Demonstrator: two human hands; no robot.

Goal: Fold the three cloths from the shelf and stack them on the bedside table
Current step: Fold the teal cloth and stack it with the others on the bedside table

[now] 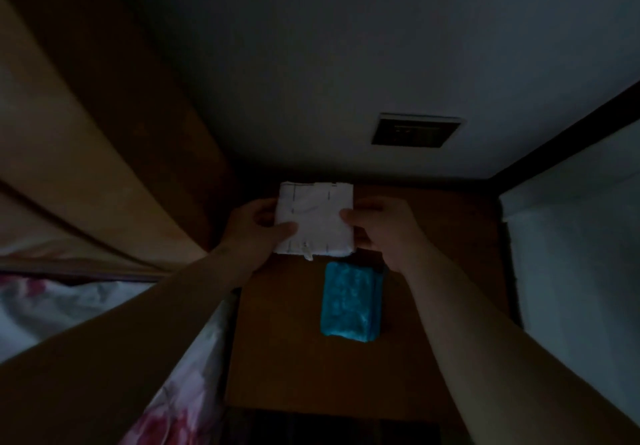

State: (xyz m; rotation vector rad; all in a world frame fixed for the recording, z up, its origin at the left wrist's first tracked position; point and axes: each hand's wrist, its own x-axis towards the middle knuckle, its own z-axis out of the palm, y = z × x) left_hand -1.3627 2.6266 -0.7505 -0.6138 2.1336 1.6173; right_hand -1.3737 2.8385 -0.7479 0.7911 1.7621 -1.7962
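A folded white cloth (316, 220) with faint dark lines is held above the far part of the brown bedside table (277, 351). My left hand (256, 228) grips its left edge, thumb on top. My right hand (377, 224) grips its right edge the same way. A folded turquoise cloth (349, 301) lies on the table nearer to me, just below the white one. The room is dim.
A bed with a pink-flowered white sheet (104, 306) and a wooden headboard (104, 153) borders the table on the left. A pale panel (581, 243) stands on the right. A wall socket (415, 130) sits on the wall behind the table.
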